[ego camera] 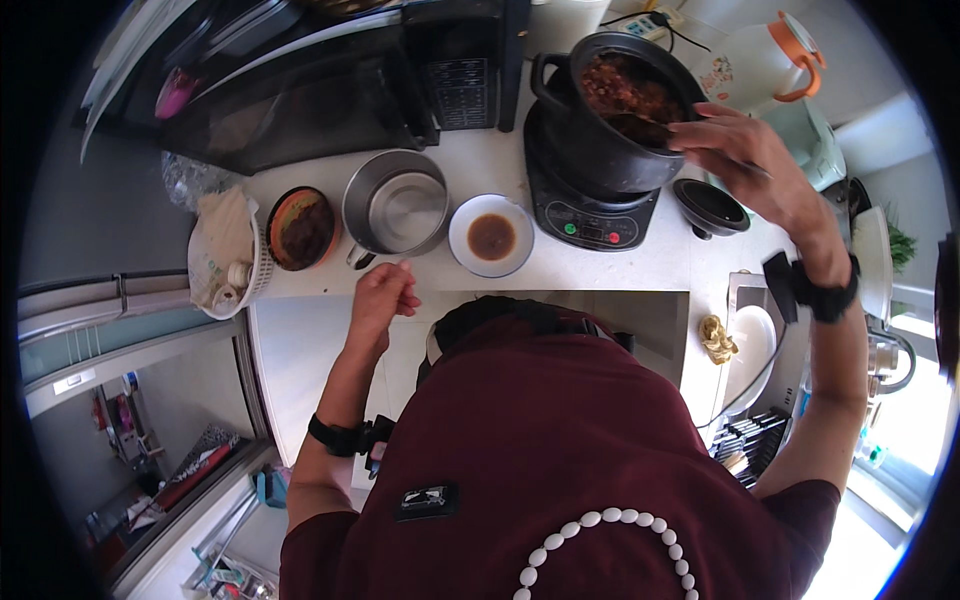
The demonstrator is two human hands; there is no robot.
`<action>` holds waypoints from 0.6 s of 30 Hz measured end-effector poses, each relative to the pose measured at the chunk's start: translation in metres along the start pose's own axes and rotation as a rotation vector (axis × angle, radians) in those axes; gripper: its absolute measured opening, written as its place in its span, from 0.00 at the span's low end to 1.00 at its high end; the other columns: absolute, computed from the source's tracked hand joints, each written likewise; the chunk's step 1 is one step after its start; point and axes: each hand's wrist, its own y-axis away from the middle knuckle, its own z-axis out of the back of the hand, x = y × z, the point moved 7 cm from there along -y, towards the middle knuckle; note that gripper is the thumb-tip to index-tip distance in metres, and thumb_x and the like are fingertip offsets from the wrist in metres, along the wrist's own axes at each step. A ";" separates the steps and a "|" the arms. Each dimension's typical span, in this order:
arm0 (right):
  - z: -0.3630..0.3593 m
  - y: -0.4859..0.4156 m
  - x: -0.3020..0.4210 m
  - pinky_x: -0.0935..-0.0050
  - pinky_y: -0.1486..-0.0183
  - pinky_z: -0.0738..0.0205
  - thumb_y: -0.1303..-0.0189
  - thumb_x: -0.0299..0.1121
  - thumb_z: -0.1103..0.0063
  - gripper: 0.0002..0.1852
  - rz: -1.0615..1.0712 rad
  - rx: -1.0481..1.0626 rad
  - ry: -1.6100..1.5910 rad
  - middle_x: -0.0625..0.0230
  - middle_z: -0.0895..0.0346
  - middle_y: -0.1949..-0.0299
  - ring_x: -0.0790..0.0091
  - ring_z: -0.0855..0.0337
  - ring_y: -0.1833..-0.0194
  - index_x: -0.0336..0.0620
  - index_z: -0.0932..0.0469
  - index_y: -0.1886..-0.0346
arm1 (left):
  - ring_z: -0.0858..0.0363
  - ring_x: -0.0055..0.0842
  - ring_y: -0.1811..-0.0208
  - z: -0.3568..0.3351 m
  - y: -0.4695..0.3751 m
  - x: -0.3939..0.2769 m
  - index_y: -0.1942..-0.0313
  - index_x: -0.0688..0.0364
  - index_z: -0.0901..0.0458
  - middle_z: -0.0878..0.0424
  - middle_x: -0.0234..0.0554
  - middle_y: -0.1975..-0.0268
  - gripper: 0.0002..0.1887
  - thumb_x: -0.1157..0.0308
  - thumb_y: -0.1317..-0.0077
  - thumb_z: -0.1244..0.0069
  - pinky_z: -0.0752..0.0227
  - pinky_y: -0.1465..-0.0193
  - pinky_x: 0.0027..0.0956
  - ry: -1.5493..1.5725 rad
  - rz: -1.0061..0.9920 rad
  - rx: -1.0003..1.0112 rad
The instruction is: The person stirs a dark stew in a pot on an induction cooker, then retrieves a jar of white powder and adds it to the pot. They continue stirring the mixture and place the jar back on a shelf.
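Note:
My right hand (761, 154) grips a metal spoon (756, 169) at the right rim of a black two-handled pot (622, 161). The spoon's head dips into dark reddish-brown chunky food (626, 86) inside. Under the pot is a black electric cooktop (592, 225) with a lit control panel. My left hand (382, 296) hovers at the counter's front edge, fingers loosely curled, with nothing visible in it. Just beyond it stands a stainless steel saucepan (358, 199). To the saucepan's right, a white bowl (463, 247) contains brown liquid.
An orange-rimmed bowl (330, 244) of dark paste and a white basket (262, 262) stand left. A black microwave (465, 82) backs the counter. Right of the pot are a black lid (712, 204), an orange-handled jug (750, 71) and a sink (739, 289) with a yellow cloth (716, 341) beside it.

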 end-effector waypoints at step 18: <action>-0.056 0.150 -0.044 0.65 0.37 0.37 0.36 0.28 0.43 0.34 -0.686 -0.516 0.021 0.55 0.31 0.37 0.63 0.29 0.40 0.43 0.43 0.27 | 0.25 0.16 0.70 0.046 0.029 -0.030 0.49 0.56 0.27 0.26 0.31 0.67 0.14 0.64 0.32 0.48 0.28 0.71 0.24 0.101 -0.419 -0.177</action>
